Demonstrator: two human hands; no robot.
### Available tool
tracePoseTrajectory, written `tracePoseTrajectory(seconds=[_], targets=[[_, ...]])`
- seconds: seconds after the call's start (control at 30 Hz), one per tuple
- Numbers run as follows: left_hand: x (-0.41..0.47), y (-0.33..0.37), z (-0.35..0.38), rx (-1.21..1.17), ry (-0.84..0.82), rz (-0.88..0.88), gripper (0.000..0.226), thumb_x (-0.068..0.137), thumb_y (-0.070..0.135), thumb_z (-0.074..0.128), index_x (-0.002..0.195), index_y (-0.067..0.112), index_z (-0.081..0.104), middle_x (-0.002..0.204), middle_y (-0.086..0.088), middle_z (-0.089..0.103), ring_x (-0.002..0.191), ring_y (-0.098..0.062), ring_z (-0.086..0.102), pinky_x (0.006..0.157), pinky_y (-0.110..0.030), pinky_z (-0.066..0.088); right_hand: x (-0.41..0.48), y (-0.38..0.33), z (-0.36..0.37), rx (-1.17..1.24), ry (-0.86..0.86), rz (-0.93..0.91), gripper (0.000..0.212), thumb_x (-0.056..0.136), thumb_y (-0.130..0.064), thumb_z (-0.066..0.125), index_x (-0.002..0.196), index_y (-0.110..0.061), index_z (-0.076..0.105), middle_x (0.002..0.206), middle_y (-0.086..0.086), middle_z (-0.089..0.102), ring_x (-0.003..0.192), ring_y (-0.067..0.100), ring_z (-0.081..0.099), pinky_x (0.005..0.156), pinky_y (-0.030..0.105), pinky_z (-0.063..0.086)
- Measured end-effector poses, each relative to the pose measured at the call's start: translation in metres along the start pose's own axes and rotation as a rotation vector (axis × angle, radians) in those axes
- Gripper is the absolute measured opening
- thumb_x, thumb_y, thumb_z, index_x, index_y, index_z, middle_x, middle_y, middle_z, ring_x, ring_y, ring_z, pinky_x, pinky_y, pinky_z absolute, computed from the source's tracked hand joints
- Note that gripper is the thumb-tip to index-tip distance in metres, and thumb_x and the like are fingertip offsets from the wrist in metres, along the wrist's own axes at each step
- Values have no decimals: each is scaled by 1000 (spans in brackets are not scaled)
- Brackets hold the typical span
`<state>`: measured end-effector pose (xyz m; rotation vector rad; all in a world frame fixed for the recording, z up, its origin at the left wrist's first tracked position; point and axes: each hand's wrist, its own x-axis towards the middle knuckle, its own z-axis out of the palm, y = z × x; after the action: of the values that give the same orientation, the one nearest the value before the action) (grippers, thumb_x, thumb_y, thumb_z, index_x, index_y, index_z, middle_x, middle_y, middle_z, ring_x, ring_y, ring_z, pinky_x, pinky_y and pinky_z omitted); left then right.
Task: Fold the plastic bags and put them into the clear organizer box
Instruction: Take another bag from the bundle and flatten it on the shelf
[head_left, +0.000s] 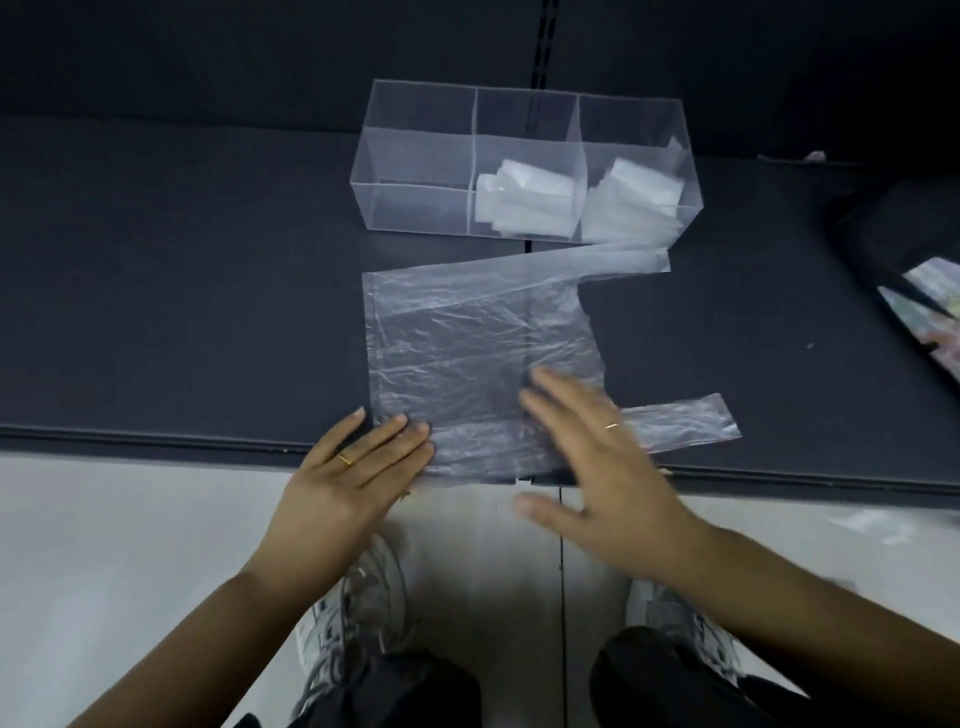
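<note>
Item: plastic bag (467, 353), spread flat on dark shelf (182, 286), just in front of organizer box (415, 208). Left hand (358, 467) and right hand (597, 457): fingers straight, flat on the bag, gripping nothing. Step: smoothing. Next, probably: first fold, edges aligned.

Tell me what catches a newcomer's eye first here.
A clear plastic bag lies flat on the dark shelf, handles pointing right. The left hand presses its near corner, the right hand lies flat beside the near handle. Behind stands the clear organizer box, folded bags in its middle and right compartments.
</note>
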<state>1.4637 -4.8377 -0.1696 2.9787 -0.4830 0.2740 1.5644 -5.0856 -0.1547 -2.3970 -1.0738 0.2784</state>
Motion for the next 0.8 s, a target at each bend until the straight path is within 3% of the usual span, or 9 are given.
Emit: tracePoseTrajectory(seconds=[0.1,0.2,0.3,0.37,0.47,0.53,0.6,0.73,0.8], targets=[[6,9,-14,-72,116,21,42,103,14,32,108,11,74,115,-3,70,114,-21,62,101,-46,44,13,-32,25,-114,-123,-190,84,79,-57,63,144,-10,39,155,9,29,144,21,25,120,39,13],[11,17,-28,-227,147,-64,35,98,28,45,97,14,77,102,2,74,104,-13,67,98,-35,45,17,-36,25,-103,-12,-121,50,74,-29,78,119,-11,64,130,7,60,118,25,57,103,41,43],[12,11,-52,-528,110,-350,27,91,42,55,86,27,76,89,27,69,91,6,62,88,-3,38,10,-15,0,-27,134,-17,9,80,-12,75,88,-12,72,89,1,71,81,22,66,76,34,54],[9,1,-66,-724,51,-596,11,79,43,61,76,44,72,79,38,65,81,15,61,74,4,37,0,4,-28,4,129,110,5,81,-10,74,83,-14,73,79,-5,69,74,17,65,70,25,48],[4,-18,-76,-845,-16,-738,10,68,41,66,71,45,74,73,25,71,70,13,63,65,3,40,-17,27,-71,106,-5,317,12,84,-17,71,77,-27,70,74,-21,68,76,-1,62,70,8,41],[5,-30,-80,-920,-63,-763,11,69,38,66,75,42,75,73,17,73,67,10,64,63,1,42,-19,39,-91,184,-76,361,16,84,-26,69,71,-36,67,72,-20,68,74,-2,63,67,7,41],[10,-41,-82,-994,-89,-782,12,71,36,66,77,38,76,75,12,74,68,8,65,63,0,43,-11,50,-104,260,-96,369,11,80,-37,66,72,-33,70,70,-14,68,69,-1,62,64,7,40],[34,-69,-74,-1003,-24,-858,13,72,43,68,78,36,76,78,14,74,72,9,65,69,-6,44,25,78,-107,535,65,462,18,81,-31,66,72,-18,72,69,-4,67,65,-1,57,67,6,43],[50,-85,-61,-987,8,-936,8,75,42,72,76,35,76,77,14,74,71,6,67,72,-13,43,46,95,-99,554,132,545,10,86,-25,67,79,-22,73,72,-8,67,64,-3,56,63,7,45]])
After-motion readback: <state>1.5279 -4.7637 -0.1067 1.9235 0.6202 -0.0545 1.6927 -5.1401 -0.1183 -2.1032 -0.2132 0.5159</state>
